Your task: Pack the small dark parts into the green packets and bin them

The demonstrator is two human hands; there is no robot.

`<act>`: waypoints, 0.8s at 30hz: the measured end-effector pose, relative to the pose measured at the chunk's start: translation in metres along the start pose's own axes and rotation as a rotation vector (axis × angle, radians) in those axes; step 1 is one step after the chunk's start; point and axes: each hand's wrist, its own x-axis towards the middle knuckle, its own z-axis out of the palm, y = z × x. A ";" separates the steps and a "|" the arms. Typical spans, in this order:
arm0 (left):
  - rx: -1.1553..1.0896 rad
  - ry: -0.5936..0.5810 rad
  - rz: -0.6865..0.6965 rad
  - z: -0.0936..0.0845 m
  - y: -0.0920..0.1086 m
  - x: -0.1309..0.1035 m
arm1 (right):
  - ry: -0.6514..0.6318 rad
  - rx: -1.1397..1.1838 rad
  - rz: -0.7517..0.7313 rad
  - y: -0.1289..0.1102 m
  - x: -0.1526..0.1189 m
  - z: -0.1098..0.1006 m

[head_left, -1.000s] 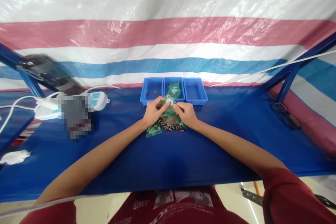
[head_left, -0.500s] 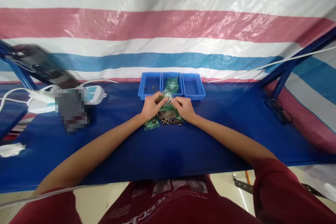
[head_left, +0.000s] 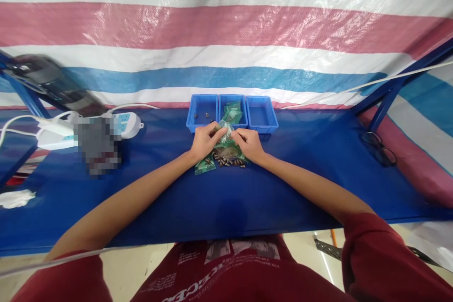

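Observation:
Between my two hands is a clear green-tinted plastic bag point(head_left: 226, 135), pinched from both sides. My left hand point(head_left: 205, 142) is closed on its left edge, thumb toward the middle. On the opposite edge, my right hand point(head_left: 249, 144) is closed in the same way. Below the hands lies a heap of small screws point(head_left: 230, 162), partly covered by more green plastic. Another small green bag point(head_left: 205, 165) rests on the table at the heap's left. Just beyond my fingers, the middle blue bin point(head_left: 244, 112) holds several green bags point(head_left: 232, 112).
The left blue bin point(head_left: 194, 104) has a few small metal pieces in it; the right blue bin point(head_left: 261, 113) stands alongside. A power strip point(head_left: 129, 125) with cables and a blurred dark object point(head_left: 97, 146) lie at left. Glasses point(head_left: 378, 148) sit far right.
Both hands stay at nearly the same spot, still gripping the bag, which shows a little more between them. The whole view has shifted slightly.

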 end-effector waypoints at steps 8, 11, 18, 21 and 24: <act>-0.013 0.016 0.045 -0.003 -0.003 -0.003 | -0.003 0.028 0.012 -0.002 0.000 0.002; -0.011 -0.009 0.050 -0.005 -0.003 -0.003 | -0.001 0.026 0.007 -0.001 0.001 0.004; -0.024 -0.042 0.055 -0.005 -0.001 0.001 | -0.004 0.025 -0.025 0.000 0.001 0.004; -0.007 -0.027 0.064 -0.004 -0.003 0.001 | -0.012 0.008 -0.034 0.000 0.001 0.003; 0.035 -0.003 0.087 -0.003 -0.003 0.000 | -0.016 -0.006 -0.041 0.000 0.002 0.002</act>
